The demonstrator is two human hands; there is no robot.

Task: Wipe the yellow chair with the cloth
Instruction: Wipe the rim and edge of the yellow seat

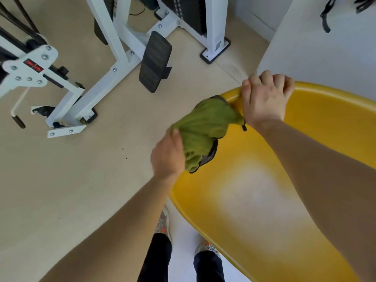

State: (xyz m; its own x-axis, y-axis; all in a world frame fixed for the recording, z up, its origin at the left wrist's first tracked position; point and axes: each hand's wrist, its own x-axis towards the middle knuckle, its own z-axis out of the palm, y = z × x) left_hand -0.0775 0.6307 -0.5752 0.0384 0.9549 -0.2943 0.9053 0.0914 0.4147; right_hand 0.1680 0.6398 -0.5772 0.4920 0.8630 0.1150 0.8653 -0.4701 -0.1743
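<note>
My right hand (pixel 264 100) is curled over the chair (pixel 305 159) rim, fingers clamped on it, arm stretched across the seat. My left hand (pixel 167 155) grips the bunched green cloth (pixel 203 127) against the chair's left edge, beside the right wrist.

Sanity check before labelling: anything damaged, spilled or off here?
Nothing spilled or broken. One oddity: the yellow chair seat has a pale, washed-out patch in the middle, either wear or glare; cannot tell. The green cloth is bunched between the left hand and the right hand at the chair rim.
</note>
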